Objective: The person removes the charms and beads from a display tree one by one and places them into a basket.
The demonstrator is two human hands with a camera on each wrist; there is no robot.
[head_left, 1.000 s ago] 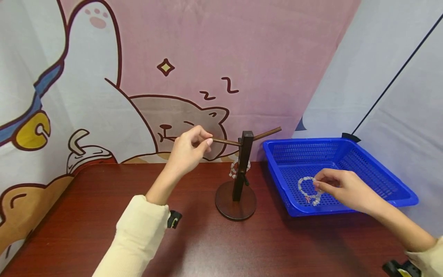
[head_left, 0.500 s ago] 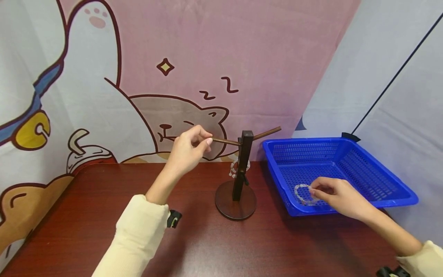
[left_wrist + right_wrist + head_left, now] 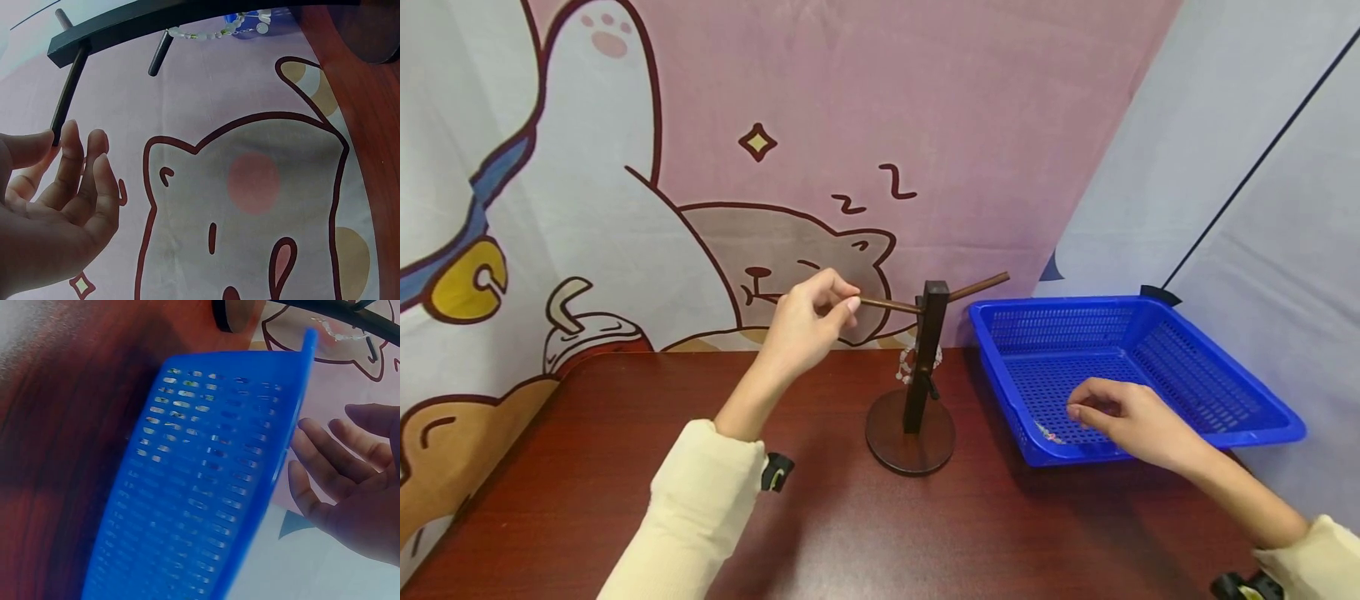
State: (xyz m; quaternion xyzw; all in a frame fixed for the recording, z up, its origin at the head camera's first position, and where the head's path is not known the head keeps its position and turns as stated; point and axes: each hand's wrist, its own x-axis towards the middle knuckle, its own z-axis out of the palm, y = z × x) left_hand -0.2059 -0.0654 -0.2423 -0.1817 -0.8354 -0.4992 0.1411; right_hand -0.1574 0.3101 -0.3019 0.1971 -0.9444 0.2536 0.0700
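Closest to you, cream sleeves (image 3: 700,492) reached in over the dark reddish counter (image 3: 880,533), your two hands well apart. On the right, your right hand (image 3: 1131,417) hung over the near side of the blue basket (image 3: 1052,457), fingers loosely bent, thumb and fingers parted! Below and left of it, tucked into the basket's near left corner, lay a beaded bracelet (image 3: 1049,436), only a small coloured part showing in the head view. Left of the basket, the dark stand (image 3: 925,358) stood upright on its round base (image 3: 895,433). A second bracelet (image 3: 906,367), pale and beaded, hung at the stand's lower peg (image 3: 933,387), partly behind the post. Up top, what a neat pinch: your left hand (image 3: 812,321) had the left end of the upper rod (image 3: 887,306) between thumb and forefinger, while the rod's other arm slanted up to the right. Farthest off rose the pink cartoon cloth (image 3: 985,125).
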